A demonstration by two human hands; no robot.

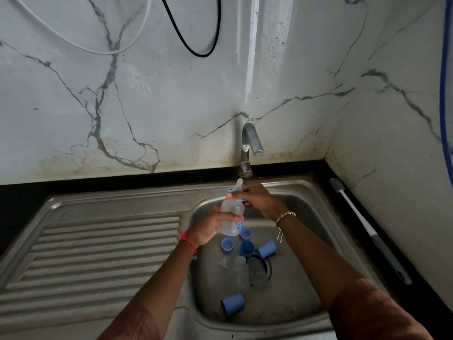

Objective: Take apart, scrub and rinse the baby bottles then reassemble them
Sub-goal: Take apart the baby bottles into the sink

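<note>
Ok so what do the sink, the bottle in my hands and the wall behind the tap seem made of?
Sink: likely stainless steel, brushed grey, dull reflections, pressed drain ribs.
Bottle: apparently plastic, cloudy yet see-through.
Wall: glossy marble or marble-look tile, white with grey veins; can't tell which.

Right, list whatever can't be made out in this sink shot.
Head view only:
- Blue collar of the bottle that the left hand holds: the right hand wraps it, so how far it is screwed on is hidden.
- Clear parts beside the drain: transparent and blurred; bottle or teat, unclear.
- Tap: any water stream is too faint to see.
- Blue hose: cut off by the right edge.
</note>
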